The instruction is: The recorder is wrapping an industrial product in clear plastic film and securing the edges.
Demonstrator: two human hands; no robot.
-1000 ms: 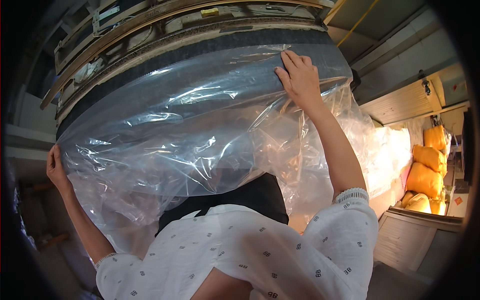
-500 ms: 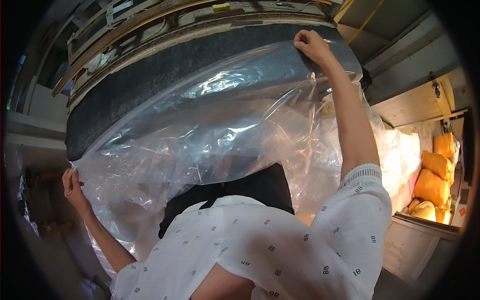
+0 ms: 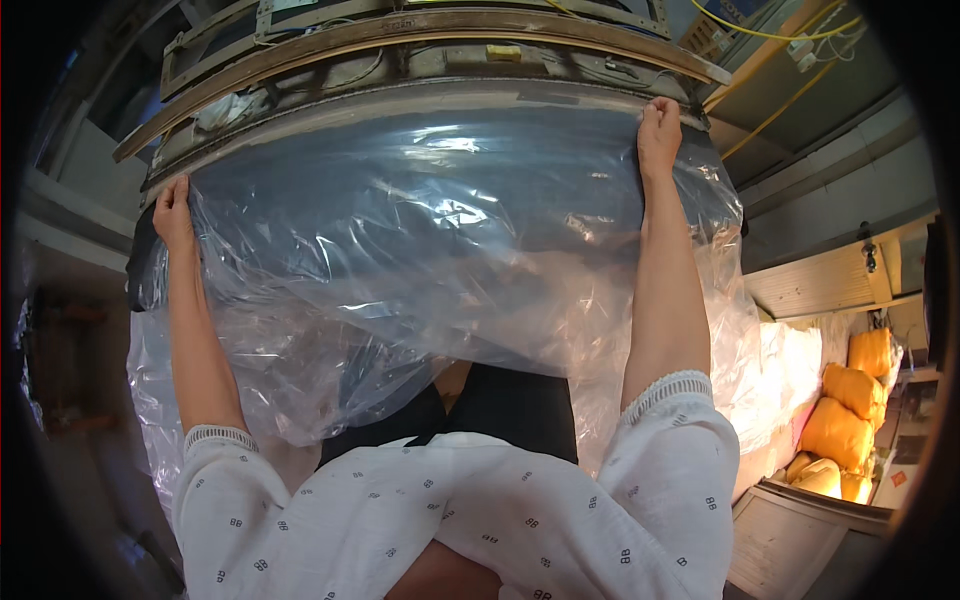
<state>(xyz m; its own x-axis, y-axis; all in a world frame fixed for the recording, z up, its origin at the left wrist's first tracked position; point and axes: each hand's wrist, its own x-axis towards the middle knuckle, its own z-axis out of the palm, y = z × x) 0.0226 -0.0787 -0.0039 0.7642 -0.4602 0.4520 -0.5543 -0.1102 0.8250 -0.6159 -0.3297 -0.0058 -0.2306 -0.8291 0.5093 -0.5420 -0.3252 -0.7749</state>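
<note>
A wide sheet of clear plastic film is stretched over a dark work surface and hangs down in crumpled folds toward my legs. At the far left, my left hand pinches the film's far edge. My right hand grips the same edge at the far right, fingers closed. Both arms reach forward, and the edge runs fairly taut between the hands, close to the machine's bar. What lies beneath the dark surface is hidden.
A long wooden rail crosses the machine beyond the surface, with a small yellow block behind the film. Yellow cables hang at upper right. Yellow-orange bundles stand at the right beside a pale panel.
My left hand has moved up and forward, carrying the film's left end to the far side. My right hand has shifted slightly right and down. The film now covers most of the dark surface.
</note>
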